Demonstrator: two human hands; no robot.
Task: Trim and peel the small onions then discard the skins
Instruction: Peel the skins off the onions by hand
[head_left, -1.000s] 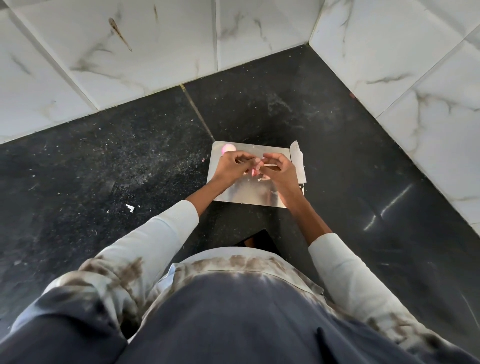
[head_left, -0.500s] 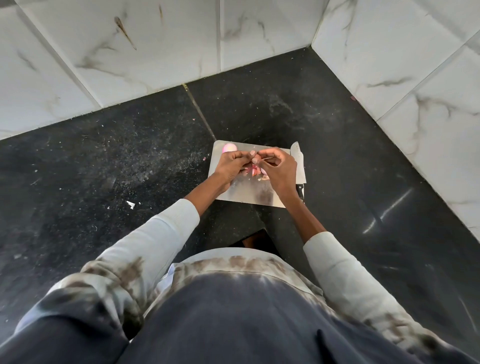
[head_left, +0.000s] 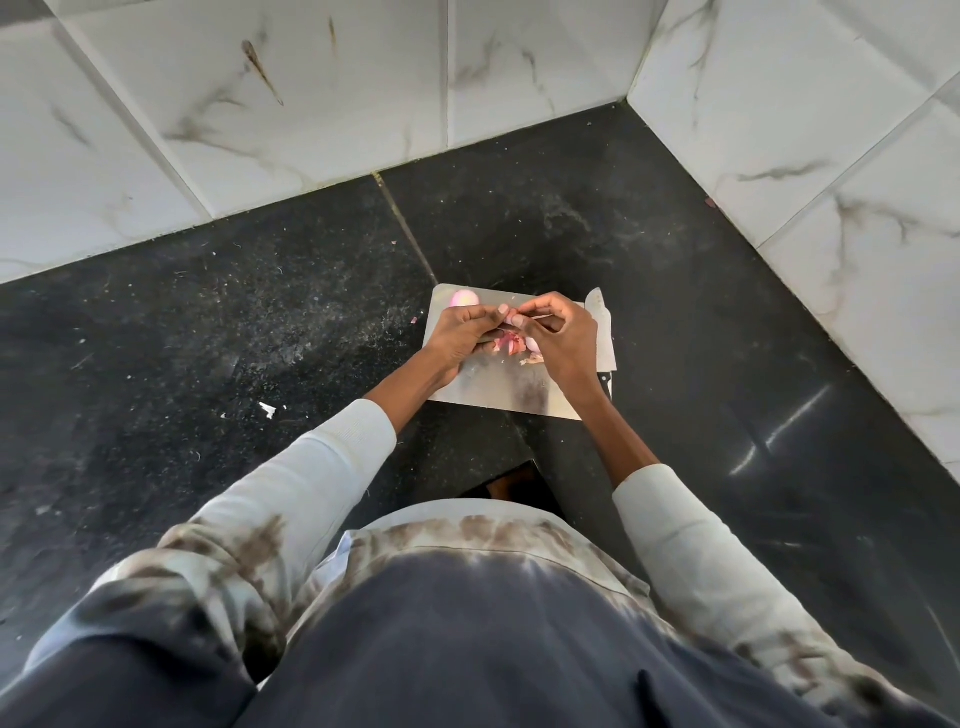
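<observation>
A steel cutting board (head_left: 498, 392) lies on the black counter. Over its middle, my left hand (head_left: 462, 332) grips a small onion (head_left: 511, 323) that is mostly hidden between the fingers. My right hand (head_left: 558, 338) pinches a thin strip of skin at the onion's top. Pink and brown onion skins (head_left: 511, 345) lie on the board under the hands. A peeled pink onion (head_left: 464, 299) rests at the board's far left corner. A knife (head_left: 602, 332) lies along the board's right edge, its handle partly hidden by my right wrist.
The black stone counter (head_left: 260, 338) is dusty, with small white scraps (head_left: 267, 409) left of the board. White marble tiled walls (head_left: 322, 93) close off the back and the right side (head_left: 831, 156), meeting in a corner.
Both hands have shifted slightly toward the far edge of the board. My right hand's fingers have pulled the skin strip up from the onion.
</observation>
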